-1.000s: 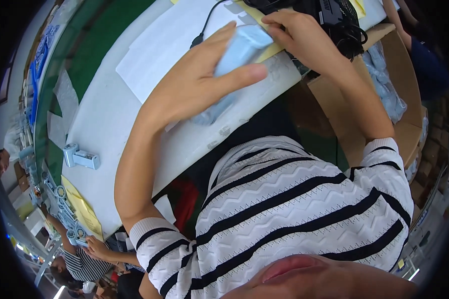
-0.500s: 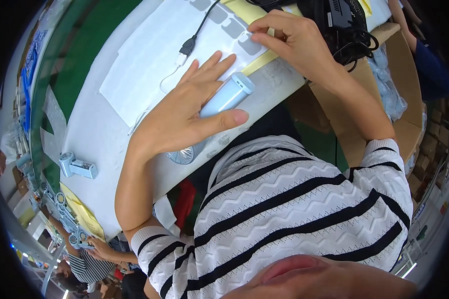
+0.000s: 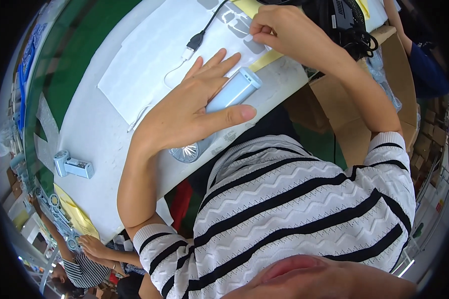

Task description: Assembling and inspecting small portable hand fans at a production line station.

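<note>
Pale-blue handheld fan (image 3: 228, 94) is pinned flat on the white table (image 3: 92, 134) under the open left hand (image 3: 184, 112). A small sticker (image 3: 248, 37) is pinched by the right hand (image 3: 284, 30) at the label sheet (image 3: 149, 60); it is best peeled slowly and the fan kept steady.

Handheld fan (image 3: 224, 102): pale blue plastic body, smooth and slightly glossy, with a white end cap; grille of clear, shiny plastic. Worktable (image 3: 100, 134): white, matt, faintly scuffed. Sheet (image 3: 149, 65) laid on it: white, matt, paper-like. Label backing strip (image 3: 264, 60): yellow paper. Cable (image 3: 204, 30): black, smooth. Boxes (image 3: 344, 104): brown matt cardboard. Sweater (image 3: 304, 199): ribbed knit cloth, striped.
</note>
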### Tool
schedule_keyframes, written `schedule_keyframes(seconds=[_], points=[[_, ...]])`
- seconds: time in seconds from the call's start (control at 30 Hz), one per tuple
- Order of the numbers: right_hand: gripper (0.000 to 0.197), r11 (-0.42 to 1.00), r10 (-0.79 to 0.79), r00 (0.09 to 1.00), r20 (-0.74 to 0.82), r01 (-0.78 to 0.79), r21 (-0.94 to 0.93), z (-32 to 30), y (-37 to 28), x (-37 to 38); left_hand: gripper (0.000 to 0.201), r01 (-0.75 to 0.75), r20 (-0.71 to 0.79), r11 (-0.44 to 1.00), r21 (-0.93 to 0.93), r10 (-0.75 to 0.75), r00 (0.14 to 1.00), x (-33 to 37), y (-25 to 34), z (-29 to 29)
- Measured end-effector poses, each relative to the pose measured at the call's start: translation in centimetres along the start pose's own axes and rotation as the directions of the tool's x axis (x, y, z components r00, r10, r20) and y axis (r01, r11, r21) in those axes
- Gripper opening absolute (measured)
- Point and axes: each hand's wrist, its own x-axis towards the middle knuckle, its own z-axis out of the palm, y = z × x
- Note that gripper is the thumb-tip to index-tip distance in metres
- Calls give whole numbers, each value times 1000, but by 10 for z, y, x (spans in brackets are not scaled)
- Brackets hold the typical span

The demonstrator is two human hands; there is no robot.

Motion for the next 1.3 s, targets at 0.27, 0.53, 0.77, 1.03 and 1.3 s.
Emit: schedule_keyframes(seconds=[0.27, 0.53, 0.77, 1.03, 1.3], points=[[8, 990, -97, 992, 75, 104, -92, 4, -6, 10, 64, 66, 20, 992, -109, -64, 998, -4, -11, -12], [16, 923, -236, 962, -137, 178, -341, 33, -24, -11, 53, 52, -6, 972, -230, -55, 998, -10, -20, -13], [14, 935, -9, 1000, -10, 5, -354, 20, -40, -5, 46, 70, 36, 970, -232, -64, 997, -9, -19, -18], [15, 680, 188, 976, 107, -209, 703, -61, -54, 15, 47, 109, -66, 891, -440, -154, 986, -30, 0, -39], [15, 174, -165, 900, 404, -377, 910, -30, -97, 58, 48, -69, -614, 916, -394, -206, 762, -60, -5, -18]])
